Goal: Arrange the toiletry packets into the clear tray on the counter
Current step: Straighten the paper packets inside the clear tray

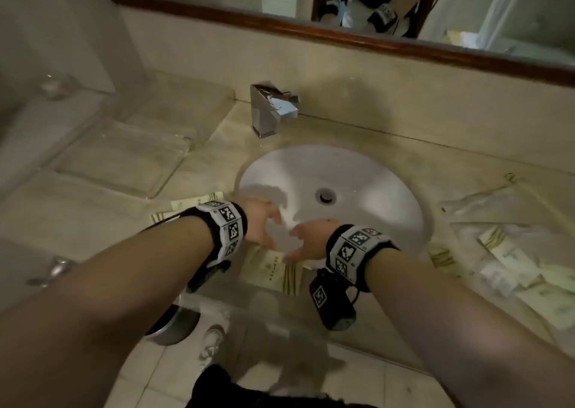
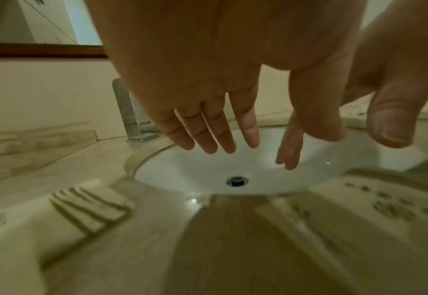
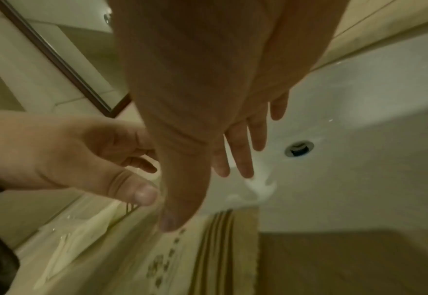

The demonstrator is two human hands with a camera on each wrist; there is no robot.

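Both my hands hover over the sink's front rim, palms facing each other and fingers spread, holding nothing. My left hand and right hand are a few centimetres apart. Just below them lies a cream packet with gold stripes on the counter edge. Another striped packet is partly hidden under my left wrist. Several more packets lie scattered right of the sink. The clear tray stands on the counter at the left, with nothing visible in it.
A white basin with a drain fills the middle, a chrome faucet behind it. A wood-framed mirror runs along the back wall. A small glass stands at the far left. A metal bin sits on the floor below.
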